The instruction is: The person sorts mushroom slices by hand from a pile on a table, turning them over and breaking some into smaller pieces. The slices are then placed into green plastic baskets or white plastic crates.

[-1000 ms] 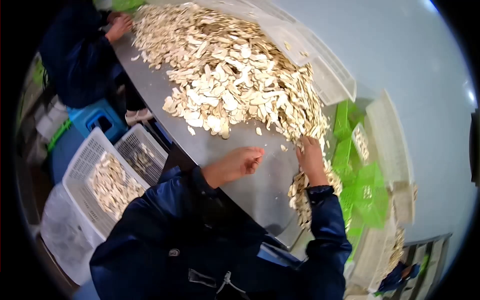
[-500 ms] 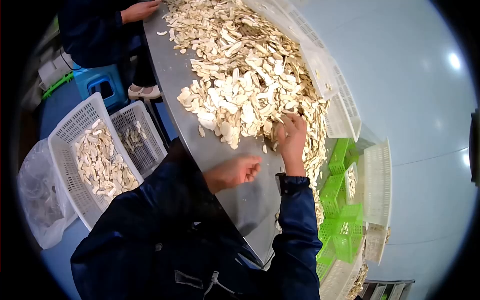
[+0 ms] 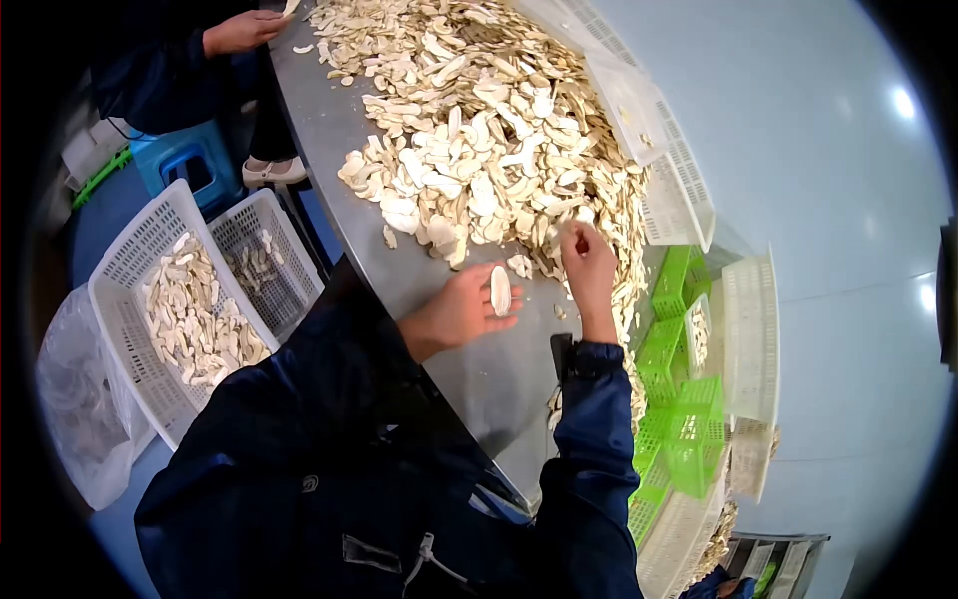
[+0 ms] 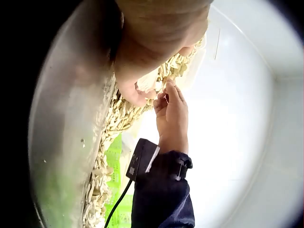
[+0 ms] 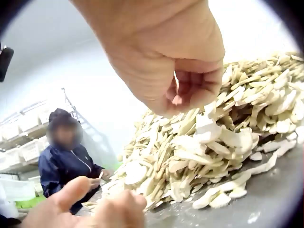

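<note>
My left hand (image 3: pixel 451 311), palm up over the metal table, holds a long pale mushroom slice (image 3: pixel 500 290) along its fingers. In the left wrist view, the thumb lies along that slice (image 4: pixel 147 81). My right hand (image 3: pixel 593 268) is at the near edge of a large heap of dried mushroom slices (image 3: pixel 469 150). Its fingers are curled, thumb against fingertips, at a pale slice (image 5: pixel 206 129) in the right wrist view; the curled fingers hide part of their grip.
White baskets (image 3: pixel 128 299) with slices stand on my left beside a blue stool (image 3: pixel 185 160). Green baskets (image 3: pixel 694 429) and white crates (image 3: pixel 750 339) line the right side. Another person's hand (image 3: pixel 242 32) works at the far left of the table (image 3: pixel 319 130).
A mushroom slice now shows in my left hand, whose fingers were curled with none visible before. My right hand has gone from the heap's right end to its near middle edge.
</note>
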`<state>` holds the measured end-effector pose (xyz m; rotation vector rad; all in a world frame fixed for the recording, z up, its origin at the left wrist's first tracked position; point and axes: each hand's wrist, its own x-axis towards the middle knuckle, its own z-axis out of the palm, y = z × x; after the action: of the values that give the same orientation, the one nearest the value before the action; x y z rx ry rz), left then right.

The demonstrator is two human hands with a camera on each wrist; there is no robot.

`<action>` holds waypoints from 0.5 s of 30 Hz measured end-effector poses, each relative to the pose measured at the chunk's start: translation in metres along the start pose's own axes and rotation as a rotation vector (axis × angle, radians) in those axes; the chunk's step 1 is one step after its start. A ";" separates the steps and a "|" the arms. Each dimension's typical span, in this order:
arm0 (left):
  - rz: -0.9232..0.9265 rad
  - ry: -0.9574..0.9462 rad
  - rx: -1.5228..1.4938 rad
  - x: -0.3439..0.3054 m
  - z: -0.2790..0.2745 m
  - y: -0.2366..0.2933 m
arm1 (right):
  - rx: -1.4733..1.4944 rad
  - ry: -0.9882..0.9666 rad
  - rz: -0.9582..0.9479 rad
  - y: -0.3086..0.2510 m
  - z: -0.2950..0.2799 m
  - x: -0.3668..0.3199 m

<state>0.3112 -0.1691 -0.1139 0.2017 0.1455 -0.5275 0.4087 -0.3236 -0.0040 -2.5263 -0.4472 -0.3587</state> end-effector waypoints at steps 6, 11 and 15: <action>-0.011 -0.184 -0.069 0.005 -0.017 0.000 | -0.438 0.084 -0.376 0.013 0.018 0.037; 0.002 -0.121 -0.114 0.003 -0.012 0.001 | -0.389 0.204 -0.516 0.006 0.003 0.029; 0.002 -0.123 -0.189 0.007 -0.012 0.000 | -0.016 -0.085 -0.031 0.014 -0.008 0.000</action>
<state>0.3163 -0.1700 -0.1274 -0.0146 0.0750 -0.5198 0.4130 -0.3386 -0.0037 -2.5598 -0.5183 -0.2675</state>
